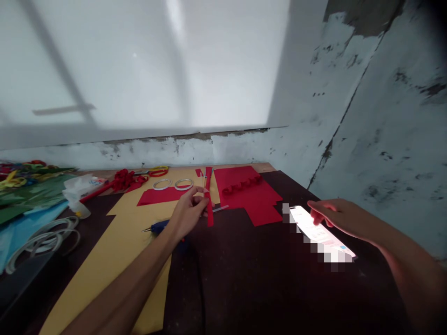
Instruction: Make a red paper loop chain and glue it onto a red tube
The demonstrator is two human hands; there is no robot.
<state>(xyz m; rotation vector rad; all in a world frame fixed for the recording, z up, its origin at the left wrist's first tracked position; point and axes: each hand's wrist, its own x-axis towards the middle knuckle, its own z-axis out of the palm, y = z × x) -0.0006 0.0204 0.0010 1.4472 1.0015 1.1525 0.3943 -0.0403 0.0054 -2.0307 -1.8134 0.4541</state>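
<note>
My left hand (191, 205) pinches a narrow red strip (210, 216) between thumb and fingers, upright over the dark table. My right hand (330, 213) hovers over a phone (321, 230) with a lit screen. A fingertip reaches down to the screen; I cannot tell whether it touches. That hand holds nothing, its fingers partly apart. Under my left forearm lies a blue glue gun (160, 226), partly hidden. Beyond the left hand are two silver rings (183, 184) on red paper. A twisted red strip (240, 185) rests on a red sheet (260, 209).
A yellow paper sheet (129, 232) spreads under the left arm. Yellow-handled scissors (159, 171) and red flowers (125, 180) lie at the back. On the left are a white plastic bag (82, 188), coiled white cord (45, 239) and green sheets (38, 193). A wall borders the table.
</note>
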